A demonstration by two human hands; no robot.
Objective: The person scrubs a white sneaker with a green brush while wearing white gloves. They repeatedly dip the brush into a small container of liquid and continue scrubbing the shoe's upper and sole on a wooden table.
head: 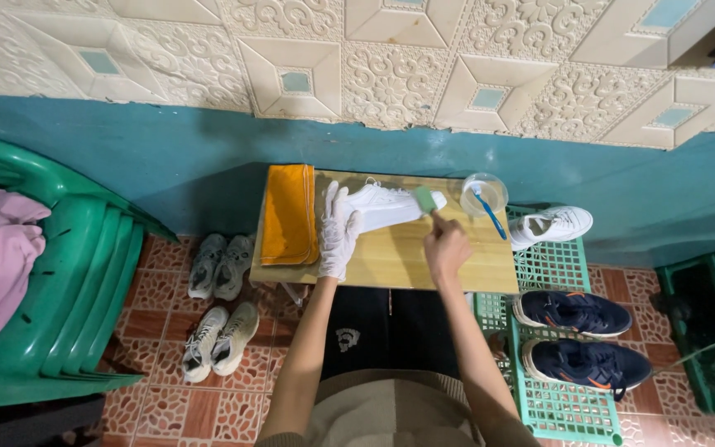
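On the wooden board [391, 261], a white lace-up sneaker [386, 205] lies lengthwise, toe pointing right. Gloved left hand [338, 232] grips its heel. Bare right hand [446, 246] clasps a green-headed brush [425, 200] at the toe.

The surface [391, 261] is pale wood with a smooth, matt grain. On it lies a folded orange cloth [288, 213], soft and dull. The white sneaker [391, 205] looks like smooth synthetic leather with a faint sheen. A thin white glove, rubbery and slightly wrinkled, covers the left hand [338, 232]; the right hand [446, 247] is bare. The small cup [483, 194] is clear, glossy plastic. The green crate [552, 269] is moulded plastic lattice, and the floor tiles [167, 397] look rough and mottled.
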